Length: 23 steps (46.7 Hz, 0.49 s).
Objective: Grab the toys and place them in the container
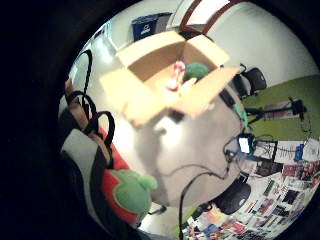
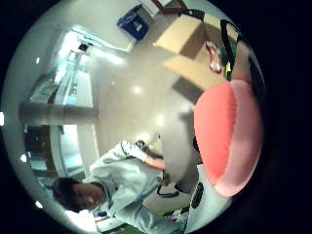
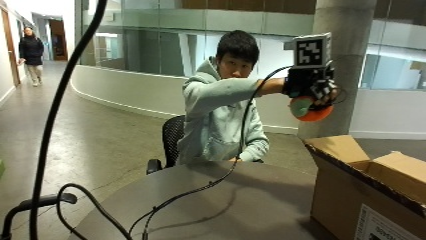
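My gloved right hand (image 3: 307, 86) is raised high above the table and grips a round orange-red and green plush toy (image 3: 311, 110). The toy sits close against the palm, its green and red side (image 1: 131, 192) in one palm view and its orange and pink side (image 2: 226, 136) in the other. An open cardboard box (image 3: 356, 182) stands on the table below and to the side of the hand. Inside the box (image 1: 150, 60) lie a green toy (image 1: 197, 70) and a pink-and-white toy (image 1: 175, 76), the latter also visible as a red-and-white toy (image 2: 213, 53).
The round grey table (image 3: 219, 200) carries the box at one edge, and black cables (image 3: 200, 187) trail across its top. The person sits in a black chair (image 3: 172, 137) behind the table. A thick concrete pillar (image 3: 339, 70) stands behind the raised hand.
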Available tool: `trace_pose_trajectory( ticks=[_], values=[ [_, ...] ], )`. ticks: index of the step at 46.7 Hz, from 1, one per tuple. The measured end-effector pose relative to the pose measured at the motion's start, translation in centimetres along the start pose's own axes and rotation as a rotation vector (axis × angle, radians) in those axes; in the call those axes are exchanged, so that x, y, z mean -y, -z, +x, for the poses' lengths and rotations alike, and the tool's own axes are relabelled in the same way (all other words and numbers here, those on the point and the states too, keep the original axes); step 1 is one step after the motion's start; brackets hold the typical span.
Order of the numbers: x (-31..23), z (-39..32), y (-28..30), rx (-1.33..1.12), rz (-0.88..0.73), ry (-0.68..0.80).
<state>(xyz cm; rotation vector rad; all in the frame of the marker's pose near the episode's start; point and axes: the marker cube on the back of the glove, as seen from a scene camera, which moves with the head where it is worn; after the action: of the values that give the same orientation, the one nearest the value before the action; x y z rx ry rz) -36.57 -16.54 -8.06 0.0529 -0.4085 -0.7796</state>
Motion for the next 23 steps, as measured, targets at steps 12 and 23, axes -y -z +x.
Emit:
trace_pose_trajectory(
  ticks=[12,23],
  values=[
    [11.2,3.8,0.4,0.033,0.127,-0.31],
    [15.3,6.2,-3.3,0.129,0.107,-0.492]
  ],
)
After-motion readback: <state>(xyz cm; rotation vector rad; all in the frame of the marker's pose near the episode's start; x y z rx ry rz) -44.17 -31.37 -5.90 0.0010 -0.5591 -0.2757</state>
